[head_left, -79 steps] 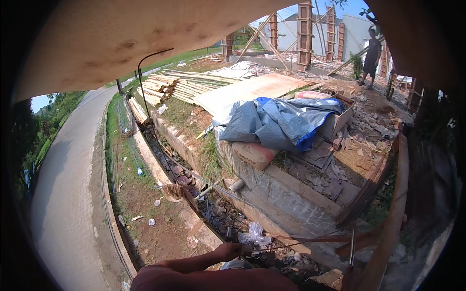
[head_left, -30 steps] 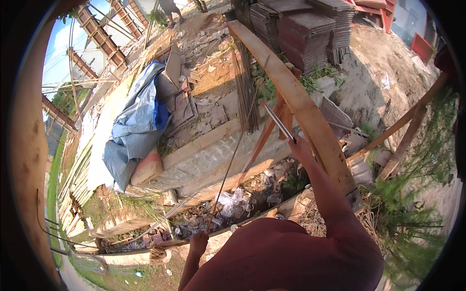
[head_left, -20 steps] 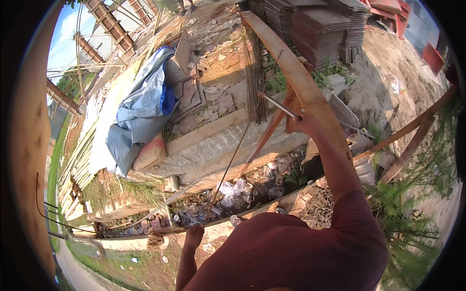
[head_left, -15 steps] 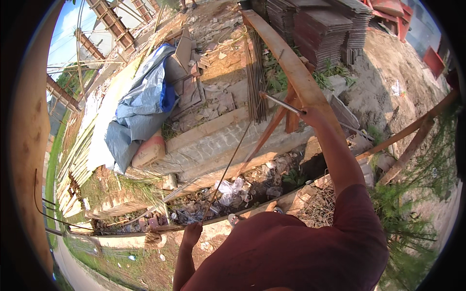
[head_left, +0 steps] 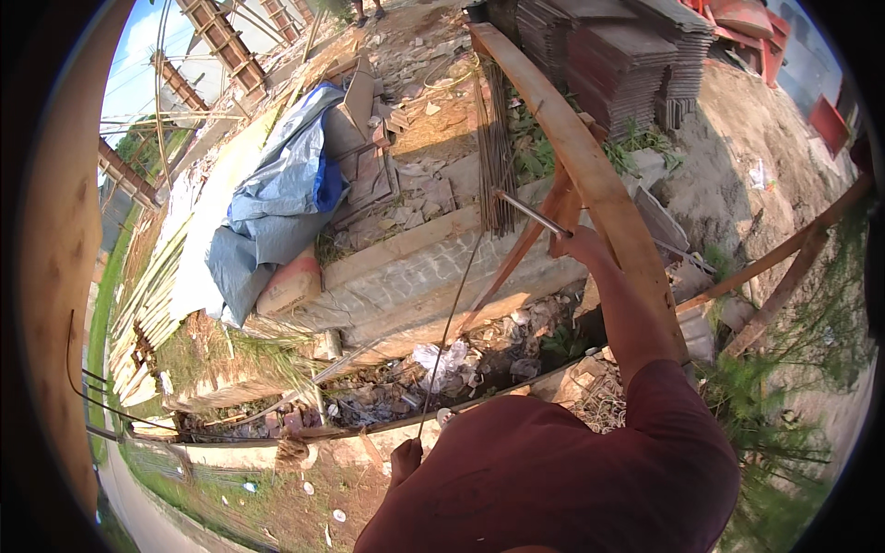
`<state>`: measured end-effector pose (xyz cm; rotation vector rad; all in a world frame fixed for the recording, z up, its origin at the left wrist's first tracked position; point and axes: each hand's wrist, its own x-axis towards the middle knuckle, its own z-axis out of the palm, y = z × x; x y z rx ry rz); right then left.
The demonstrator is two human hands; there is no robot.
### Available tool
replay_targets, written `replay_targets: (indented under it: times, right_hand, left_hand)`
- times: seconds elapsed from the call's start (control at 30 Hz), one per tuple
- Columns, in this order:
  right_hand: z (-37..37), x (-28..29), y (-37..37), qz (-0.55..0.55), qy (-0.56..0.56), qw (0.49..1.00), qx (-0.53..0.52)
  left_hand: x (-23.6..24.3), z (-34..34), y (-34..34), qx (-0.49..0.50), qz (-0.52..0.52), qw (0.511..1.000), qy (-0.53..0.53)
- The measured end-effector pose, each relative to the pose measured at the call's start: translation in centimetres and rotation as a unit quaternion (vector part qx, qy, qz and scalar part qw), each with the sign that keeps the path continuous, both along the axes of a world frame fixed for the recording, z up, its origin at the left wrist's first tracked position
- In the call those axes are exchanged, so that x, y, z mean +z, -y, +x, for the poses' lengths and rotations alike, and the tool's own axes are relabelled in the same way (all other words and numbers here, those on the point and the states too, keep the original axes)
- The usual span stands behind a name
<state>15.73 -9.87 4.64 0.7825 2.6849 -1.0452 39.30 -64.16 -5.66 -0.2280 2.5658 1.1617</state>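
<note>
My left hand (head_left: 406, 456), low in the middle beside my dark red shirt, is closed around the lower end of a thin dark steel rod (head_left: 447, 341). The rod slants up and away toward a bundle of thin rods (head_left: 495, 161) lying over the concrete edge. Farther off, with the arm stretched out, my right hand (head_left: 581, 244) grips the near end of a silvery metal bar tool (head_left: 535, 214). Its far end, with a short brownish head, is next to the rod bundle. A long wooden plank (head_left: 590, 180) runs just right of this hand on a reddish wooden support (head_left: 564, 207).
A ditch of rubbish (head_left: 442, 369) lies between me and the concrete wall (head_left: 396, 295). Blue tarpaulin (head_left: 277, 212) covers material to the left. Stacked roof tiles (head_left: 618, 69) stand at the far right; slanting timbers (head_left: 774, 249) and green branches (head_left: 774, 396) are nearer.
My left hand has moved right and nearer to my body, and the rod has shifted right with it. My right hand is slightly lower and farther left with the bar tool.
</note>
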Motion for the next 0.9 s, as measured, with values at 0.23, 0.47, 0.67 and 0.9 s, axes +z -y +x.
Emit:
replay_targets:
  times: [0.23, 0.47, 0.67, 0.9]
  right_hand:
    - [-0.9, 0.2, -0.4, 0.098, -0.083, 0.991, 0.04]
    - [1.2, 2.4, -1.0, 0.192, -0.199, 0.96, 0.029]
    - [7.8, -2.3, 2.5, 0.037, -0.358, 0.931, -0.066]
    - [13.3, -2.1, 21.9, -0.614, -0.222, 0.748, -0.12]
  left_hand:
    - [6.2, -4.7, 5.7, -0.076, -0.06, 0.988, -0.117]
    - [6.6, -3.4, 5.4, -0.042, -0.062, 0.986, -0.147]
    - [6.3, -3.8, -0.6, -0.026, 0.056, 0.997, -0.045]
    - [5.0, -16.0, -8.0, -0.07, 0.257, 0.962, -0.062]
